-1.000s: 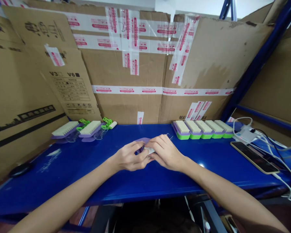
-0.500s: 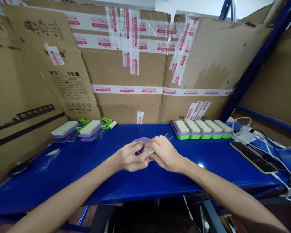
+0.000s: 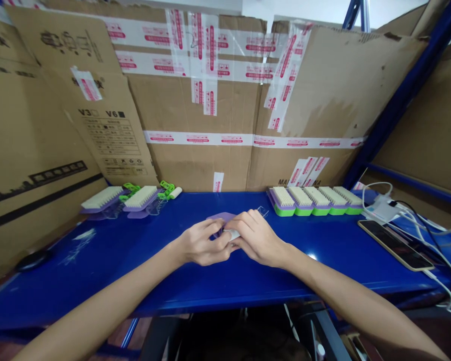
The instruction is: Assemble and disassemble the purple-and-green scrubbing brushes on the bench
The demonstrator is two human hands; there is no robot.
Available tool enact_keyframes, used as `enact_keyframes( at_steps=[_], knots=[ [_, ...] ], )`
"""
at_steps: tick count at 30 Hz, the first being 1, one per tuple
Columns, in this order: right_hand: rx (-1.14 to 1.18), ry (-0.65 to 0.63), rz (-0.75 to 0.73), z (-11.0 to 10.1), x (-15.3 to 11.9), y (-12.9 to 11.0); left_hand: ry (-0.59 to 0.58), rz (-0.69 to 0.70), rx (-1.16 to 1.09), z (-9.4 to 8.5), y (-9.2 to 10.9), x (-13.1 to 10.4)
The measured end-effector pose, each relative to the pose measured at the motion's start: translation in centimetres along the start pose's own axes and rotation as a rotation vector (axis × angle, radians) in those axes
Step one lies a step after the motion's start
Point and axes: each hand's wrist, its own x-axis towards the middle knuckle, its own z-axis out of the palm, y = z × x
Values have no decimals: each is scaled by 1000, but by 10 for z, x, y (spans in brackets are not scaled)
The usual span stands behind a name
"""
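Note:
Over the middle of the blue table [image 3: 195,288], my left hand [image 3: 206,243] and my right hand [image 3: 253,238] meet at the fingertips. Between them is a small white piece [image 3: 233,234], pinched by the fingers of both hands. A purple part [image 3: 222,216] shows just behind the fingers, mostly covered by them. My left fingers curl against the purple part and the white piece. A clear plastic piece [image 3: 263,211] lies just behind my right hand.
Several green and purple brushes [image 3: 311,200] stand in a row at the back right. Purple brush heads [image 3: 141,198] with green clips [image 3: 168,189] lie back left. A phone [image 3: 394,244] and cables are at right; cardboard [image 3: 195,165] walls the back.
The view has shifted slightly. The white piece between my fingers has tilted a little; both hands stay in nearly the same place.

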Motion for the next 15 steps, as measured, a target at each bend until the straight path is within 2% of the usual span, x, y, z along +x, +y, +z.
enact_keyframes(
  at_steps=[6, 15],
  knots=[
    [-41, 44, -34, 0, 0, 0, 0, 11, 10, -4, -4, 4],
    [-92, 103, -52, 1, -2, 0, 20, -79, -107, 2, -1, -10]
  ],
)
